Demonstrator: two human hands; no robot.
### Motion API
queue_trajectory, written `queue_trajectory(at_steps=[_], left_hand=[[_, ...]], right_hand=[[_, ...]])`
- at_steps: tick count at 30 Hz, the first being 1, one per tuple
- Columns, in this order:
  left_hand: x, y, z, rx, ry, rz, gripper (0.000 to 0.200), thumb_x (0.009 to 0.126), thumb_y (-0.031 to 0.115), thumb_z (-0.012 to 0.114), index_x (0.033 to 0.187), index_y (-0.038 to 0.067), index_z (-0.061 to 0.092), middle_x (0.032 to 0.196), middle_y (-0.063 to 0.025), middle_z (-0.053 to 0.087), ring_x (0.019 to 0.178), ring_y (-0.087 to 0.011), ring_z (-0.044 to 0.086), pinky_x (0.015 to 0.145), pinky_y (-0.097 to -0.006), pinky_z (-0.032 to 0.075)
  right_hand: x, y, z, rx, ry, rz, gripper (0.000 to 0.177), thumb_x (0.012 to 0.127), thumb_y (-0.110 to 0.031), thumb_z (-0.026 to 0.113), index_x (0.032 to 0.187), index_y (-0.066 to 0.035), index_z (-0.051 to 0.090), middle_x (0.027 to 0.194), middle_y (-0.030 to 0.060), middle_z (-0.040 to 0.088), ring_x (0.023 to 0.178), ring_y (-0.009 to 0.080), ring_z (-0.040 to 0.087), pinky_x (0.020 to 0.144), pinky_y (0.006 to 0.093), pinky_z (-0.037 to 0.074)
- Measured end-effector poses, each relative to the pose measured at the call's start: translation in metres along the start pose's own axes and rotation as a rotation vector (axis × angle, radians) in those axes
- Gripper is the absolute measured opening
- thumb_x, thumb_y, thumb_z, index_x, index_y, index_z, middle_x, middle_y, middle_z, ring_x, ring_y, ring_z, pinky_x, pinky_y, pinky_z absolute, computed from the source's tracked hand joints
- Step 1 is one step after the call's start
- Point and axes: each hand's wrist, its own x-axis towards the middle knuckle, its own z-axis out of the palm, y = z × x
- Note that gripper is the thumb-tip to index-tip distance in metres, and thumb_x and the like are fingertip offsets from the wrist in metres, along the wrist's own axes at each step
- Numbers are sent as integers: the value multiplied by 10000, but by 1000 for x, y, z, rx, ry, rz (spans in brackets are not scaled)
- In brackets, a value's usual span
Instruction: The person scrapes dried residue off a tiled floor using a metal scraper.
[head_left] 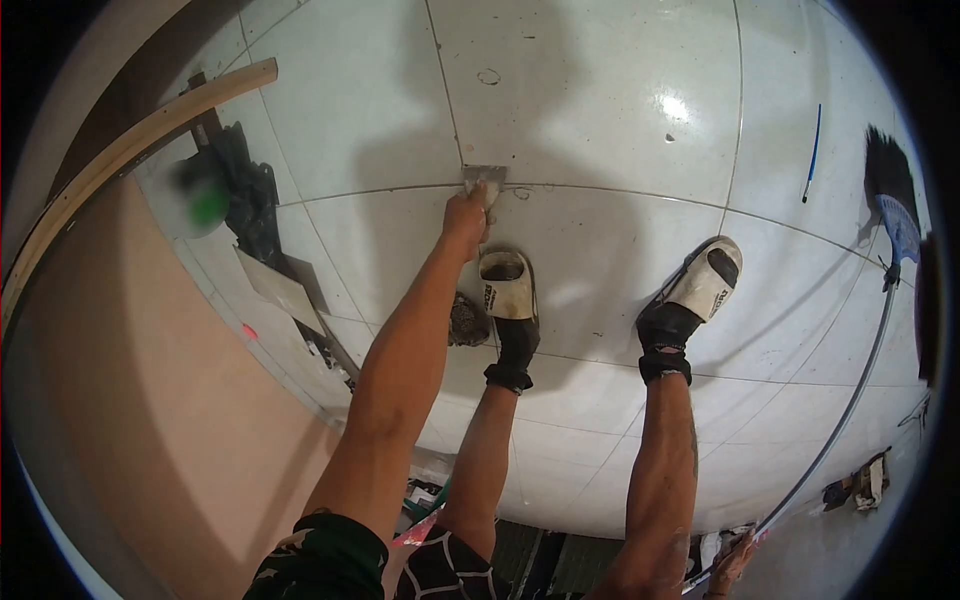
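Note:
My left hand (466,222) grips a scraper (486,176), its flat blade against the white floor tile near a grout joint. A dark speckled round thing (467,322) lies beside my left slide sandal (506,287); I cannot make out what it is. At the bottom right edge, my right hand (735,565) is closed around the handle of a broom (898,228). This broom has a light blue head and dark bristles, which point toward the far right of the floor. The fingers of my right hand are partly cut off by the view.
A wooden strip (140,145) runs along the left wall. Near it lie a black plastic bag (250,200), a blurred green thing (208,205) and a flat pale board (278,285). A thin blue stick (813,155) is at right, and my right sandal (708,283) stands on the tiles.

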Motion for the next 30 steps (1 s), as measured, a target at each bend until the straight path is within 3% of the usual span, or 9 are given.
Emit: queue_trajectory(at_steps=[4, 6, 8, 15, 18, 21, 24, 27, 30], left_hand=[[11, 16, 6, -10, -39, 40, 358, 855, 421, 486, 814, 66, 490, 600, -27, 432, 451, -115, 365, 376, -254, 252], [0, 16, 8, -41, -43, 49, 357, 855, 421, 488, 808, 67, 491, 600, -27, 430, 449, -114, 357, 374, -255, 252], [-11, 2, 6, -12, 39, -77, 370, 851, 423, 497, 808, 55, 492, 600, -28, 422, 449, -118, 348, 371, -268, 258], [-16, -6, 11, 113, 1, -83, 395, 844, 436, 507, 784, 47, 476, 604, -28, 426, 424, -123, 325, 370, -262, 240], [4, 20, 5, -114, -99, -122, 366, 853, 428, 495, 767, 75, 458, 601, -22, 414, 420, -114, 308, 371, -257, 225], [-16, 14, 7, -31, -55, -163, 320, 867, 405, 479, 764, 105, 434, 592, -10, 376, 414, -100, 280, 372, -243, 198], [6, 36, 8, -50, -53, -142, 304, 865, 399, 485, 788, 109, 440, 583, -8, 370, 409, -111, 276, 370, -247, 200], [0, 15, 6, -79, -33, -155, 303, 862, 399, 492, 808, 104, 451, 576, -8, 372, 406, -121, 278, 366, -256, 206], [-6, 28, 10, -59, -65, -228, 310, 865, 403, 484, 779, 110, 431, 569, -8, 368, 403, -104, 275, 358, -251, 191]], right_hand=[[-10, -11, 5, -57, 77, 44, 376, 857, -470, 459, 672, -161, 348, 508, -65, 282, 385, 29, 252, 332, 191, 192], [-14, -24, 8, -24, -45, -25, 358, 864, -443, 462, 681, -155, 354, 520, -60, 284, 403, 31, 256, 345, 191, 198], [-14, -20, 9, -47, -21, -126, 347, 867, -423, 469, 675, -157, 353, 523, -58, 280, 401, 33, 254, 344, 197, 191], [5, 10, 3, 32, 0, -15, 344, 856, -391, 512, 659, -167, 341, 512, -66, 274, 385, 28, 240, 333, 207, 173], [11, 23, -11, 9, 38, -57, 374, 848, -423, 513, 646, -169, 328, 468, -63, 246, 358, 33, 230, 320, 205, 171], [3, 6, -3, -6, 11, 90, 343, 864, -383, 507, 689, -143, 335, 524, -66, 261, 411, 34, 224, 362, 207, 162], [7, 22, -8, -9, 69, 19, 346, 866, -378, 505, 684, -139, 333, 521, -65, 259, 407, 35, 223, 358, 208, 161], [8, 16, -6, -2, 60, 15, 401, 811, -479, 542, 674, -159, 343, 480, -56, 273, 347, 41, 250, 308, 204, 184], [0, 3, 8, -23, 66, 44, 400, 801, -479, 556, 688, -155, 349, 497, -55, 284, 354, 42, 252, 313, 202, 186]])
